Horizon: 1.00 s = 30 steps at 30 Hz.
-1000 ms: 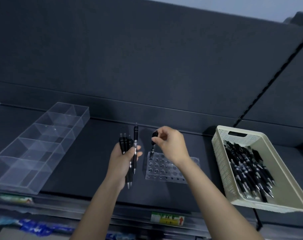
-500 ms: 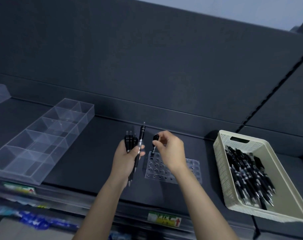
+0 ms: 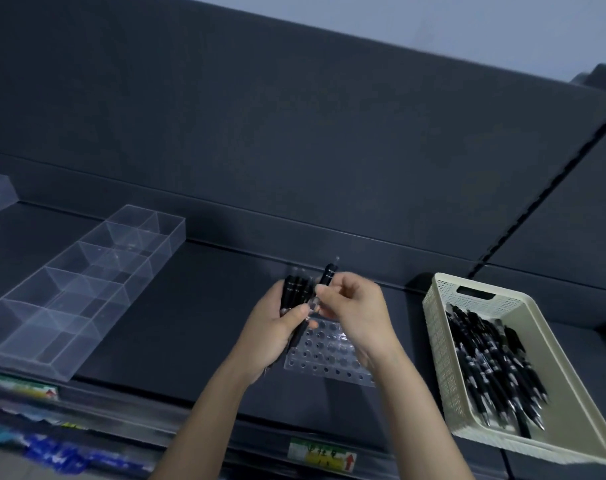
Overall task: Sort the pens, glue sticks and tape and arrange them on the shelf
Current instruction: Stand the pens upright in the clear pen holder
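— What do my hands hold?
— Your left hand [image 3: 272, 336] grips a bunch [image 3: 292, 295] of pens. Your right hand [image 3: 358, 317] pinches one pen [image 3: 328, 276] sticking up beside it.
— Where?
— Just above the holder [image 3: 329, 362] on the shelf [image 3: 190, 341]. Spare pens [image 3: 495, 368] lie in the basket [image 3: 436, 341] to your right; the tray [image 3: 87, 282] sits to your left.

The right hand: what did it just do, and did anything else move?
The right hand moved left from over the pen holder to the left hand and now pinches the raised black pen in its bundle. The left hand still holds the bundle; holder, basket and divided tray stayed put.
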Tool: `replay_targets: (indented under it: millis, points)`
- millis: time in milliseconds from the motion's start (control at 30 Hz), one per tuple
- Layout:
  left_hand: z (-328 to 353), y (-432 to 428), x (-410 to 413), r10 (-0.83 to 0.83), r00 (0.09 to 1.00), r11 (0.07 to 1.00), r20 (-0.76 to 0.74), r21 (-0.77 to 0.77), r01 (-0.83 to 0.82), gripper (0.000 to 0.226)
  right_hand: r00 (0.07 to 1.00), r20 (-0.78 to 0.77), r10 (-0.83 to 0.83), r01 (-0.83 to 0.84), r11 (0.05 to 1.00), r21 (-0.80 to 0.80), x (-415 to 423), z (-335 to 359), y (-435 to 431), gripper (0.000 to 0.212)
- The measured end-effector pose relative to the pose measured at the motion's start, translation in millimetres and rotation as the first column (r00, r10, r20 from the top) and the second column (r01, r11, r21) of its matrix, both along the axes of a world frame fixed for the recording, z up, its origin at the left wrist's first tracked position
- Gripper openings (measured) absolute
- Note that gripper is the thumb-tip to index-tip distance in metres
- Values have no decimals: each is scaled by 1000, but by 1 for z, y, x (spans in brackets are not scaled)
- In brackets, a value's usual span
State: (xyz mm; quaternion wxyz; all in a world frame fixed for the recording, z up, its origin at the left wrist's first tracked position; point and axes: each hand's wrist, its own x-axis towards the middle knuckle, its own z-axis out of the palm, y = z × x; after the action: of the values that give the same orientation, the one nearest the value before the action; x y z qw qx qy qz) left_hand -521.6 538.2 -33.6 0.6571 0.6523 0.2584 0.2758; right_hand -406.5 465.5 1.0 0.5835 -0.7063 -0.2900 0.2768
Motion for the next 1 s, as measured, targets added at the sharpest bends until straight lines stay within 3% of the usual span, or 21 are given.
replay_targets:
  millis: [100, 233, 367, 633, 1000]
  points:
    - [-4, 5, 2, 170, 985, 980, -3, -109, -169, 14, 992, 15, -122, 121, 989, 85, 10, 3, 0, 23]
    - [-11, 17, -2, 277, 960, 927, -42, -252, -279, 8, 924, 294, -245, 255, 967, 3, 26, -2, 2, 12]
    - [-17, 15, -2, 262, 961, 932, -82, -235, -274, 15, 908, 383, -173, 216, 974, -74, 21, -15, 3, 4]
    - [-17, 10, -3, 246, 968, 935, -44, -252, -249, 19, 829, 556, 68, 82, 967, -242, 15, -33, 9, 10]
    - [-12, 4, -10, 248, 965, 922, 84, -326, -208, 15, 786, 597, 162, -8, 968, -252, 10, -38, 4, 8]
